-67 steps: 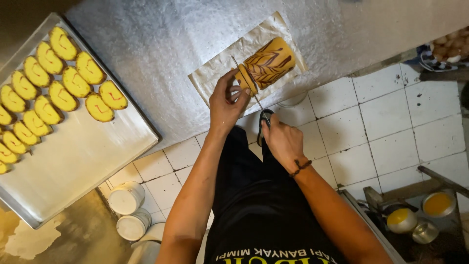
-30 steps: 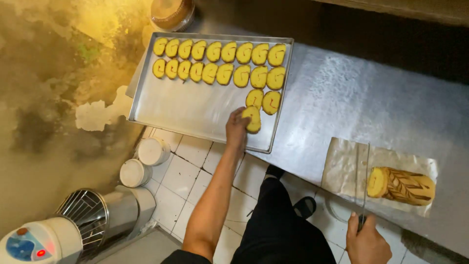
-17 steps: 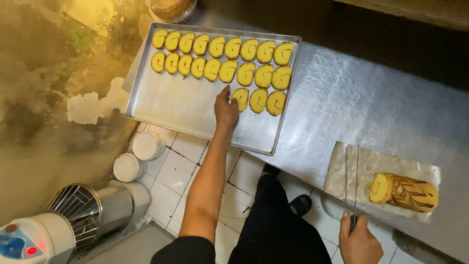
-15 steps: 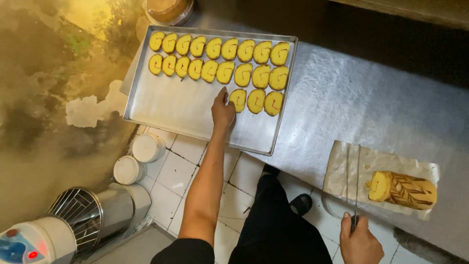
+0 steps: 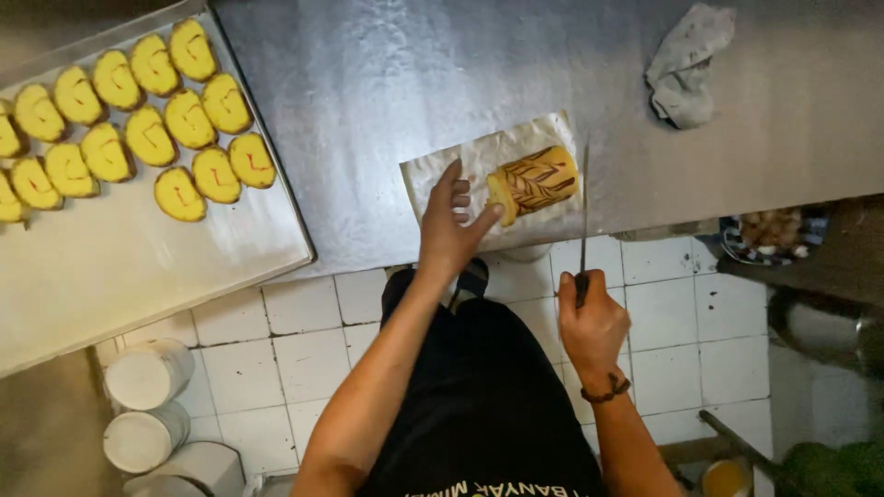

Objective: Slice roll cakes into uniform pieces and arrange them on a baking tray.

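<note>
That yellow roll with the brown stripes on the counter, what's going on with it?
A person stands at a steel counter. Their left hand touches the cut end of the striped cake roll, which lies on a sheet of paper. Their right hand grips a long knife, its blade lying just right of the roll. To the left, a metal tray holds rows of yellow slices. A crumpled cloth lies farther back.

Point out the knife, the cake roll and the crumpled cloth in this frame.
knife (image 5: 585, 198): head view, on the thin blade, right of the roll.
cake roll (image 5: 536, 179): head view, on its striped brown and yellow top.
crumpled cloth (image 5: 686, 64): head view, on the middle of the grey folds.
</note>
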